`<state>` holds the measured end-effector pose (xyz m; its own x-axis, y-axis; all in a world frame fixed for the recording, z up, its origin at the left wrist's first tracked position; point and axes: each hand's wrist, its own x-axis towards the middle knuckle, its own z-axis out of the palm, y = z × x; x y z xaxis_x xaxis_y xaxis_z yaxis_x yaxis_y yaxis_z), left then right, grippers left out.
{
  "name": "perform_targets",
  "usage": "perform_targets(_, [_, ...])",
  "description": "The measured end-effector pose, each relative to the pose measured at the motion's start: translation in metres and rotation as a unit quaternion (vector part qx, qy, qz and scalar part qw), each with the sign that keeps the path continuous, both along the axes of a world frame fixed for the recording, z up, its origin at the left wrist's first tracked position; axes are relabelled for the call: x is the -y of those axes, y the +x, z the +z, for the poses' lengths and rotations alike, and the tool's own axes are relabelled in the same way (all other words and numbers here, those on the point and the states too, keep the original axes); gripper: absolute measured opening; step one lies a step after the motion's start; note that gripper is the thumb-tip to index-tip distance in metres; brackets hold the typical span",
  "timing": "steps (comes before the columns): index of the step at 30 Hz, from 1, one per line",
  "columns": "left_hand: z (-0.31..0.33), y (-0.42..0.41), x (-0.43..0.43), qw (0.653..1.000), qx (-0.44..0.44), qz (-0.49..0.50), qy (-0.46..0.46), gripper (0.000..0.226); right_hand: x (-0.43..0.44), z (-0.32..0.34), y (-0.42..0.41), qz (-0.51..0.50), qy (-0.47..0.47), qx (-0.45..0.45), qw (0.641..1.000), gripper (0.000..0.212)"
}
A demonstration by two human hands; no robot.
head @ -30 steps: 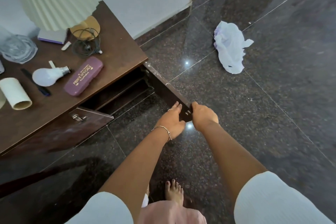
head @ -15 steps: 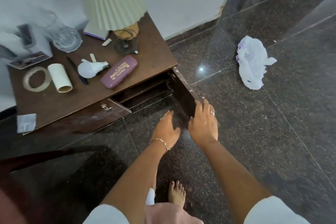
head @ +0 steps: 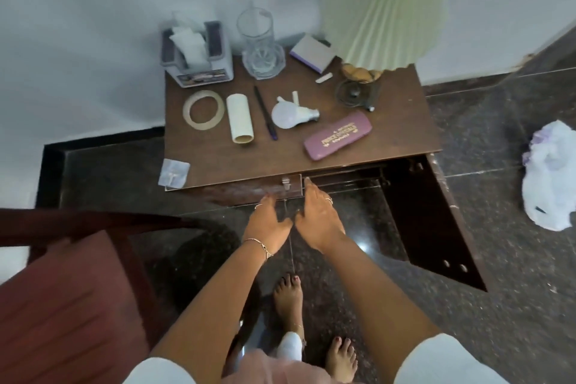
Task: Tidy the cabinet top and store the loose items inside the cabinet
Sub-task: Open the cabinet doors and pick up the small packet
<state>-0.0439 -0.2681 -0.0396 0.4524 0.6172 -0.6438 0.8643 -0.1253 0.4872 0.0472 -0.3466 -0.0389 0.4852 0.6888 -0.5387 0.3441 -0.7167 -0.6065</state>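
Note:
The brown cabinet stands against the wall with its right door swung wide open and its left door nearly closed. On top lie a purple spectacle case, a white bulb, a dark pen, a cream roll, a tape ring and a clear sachet at the front left corner. My left hand and my right hand hover side by side with straight fingers before the left door's latch. My right fingertips reach the door's right edge.
A tissue holder, a glass jar, a small box, a pleated lamp and a coiled cable stand at the back. A red-cushioned chair is at my left. A white plastic bag lies on the floor.
Both hands have let go of the right door, now wide open, and moved left to the front of the left door. My view has swung over the cabinet top.

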Motion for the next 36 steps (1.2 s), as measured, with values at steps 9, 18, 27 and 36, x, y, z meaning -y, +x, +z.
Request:
perform_targets(9, [-0.040, -0.014, -0.046, 0.999, -0.001, -0.033, -0.001, 0.075, -0.065, -0.046, 0.010, -0.379, 0.074, -0.250, 0.888, 0.038])
perform_targets(18, [-0.052, -0.022, -0.045, 0.996, 0.017, 0.069, -0.054, 0.066, -0.052, -0.062, -0.016, -0.348, 0.032, -0.098, 0.932, 0.040])
perform_targets(27, [-0.037, -0.043, -0.025, 0.966, 0.050, 0.208, -0.142, 0.056, -0.024, -0.039, -0.040, -0.036, -0.082, 0.119, 0.989, 0.027])
perform_targets(36, [-0.030, -0.081, -0.006, 0.956, 0.061, 0.235, -0.163, 0.037, -0.018, -0.026, -0.077, 0.103, -0.175, 0.172, 0.964, 0.015])
